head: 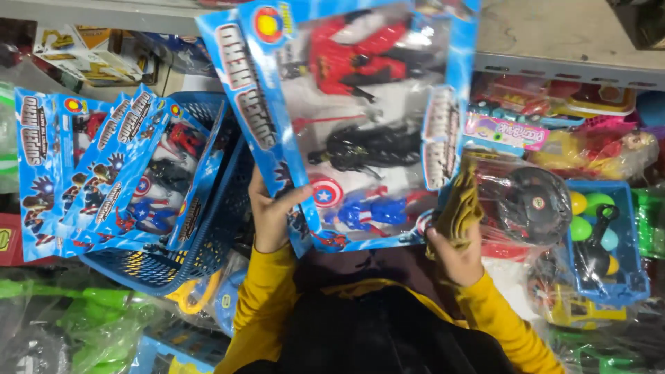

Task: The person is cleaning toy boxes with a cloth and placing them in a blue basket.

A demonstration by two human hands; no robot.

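The big blue cardboard toy box with a clear window [353,125] runs off the top edge. Its long side points from 6 to 12 o'clock, leaning a bit toward 1. The left hand [271,211] grips its lower left edge. The right hand [454,253] pinches its lower right corner together with a yellow cloth [458,204]. At 9 o'clock, matching blue toy boxes [90,173] lie in a blue plastic basket [208,242].

We have single head view only: looks steeply down, close over toy box [353,118], facing shelf [568,41].
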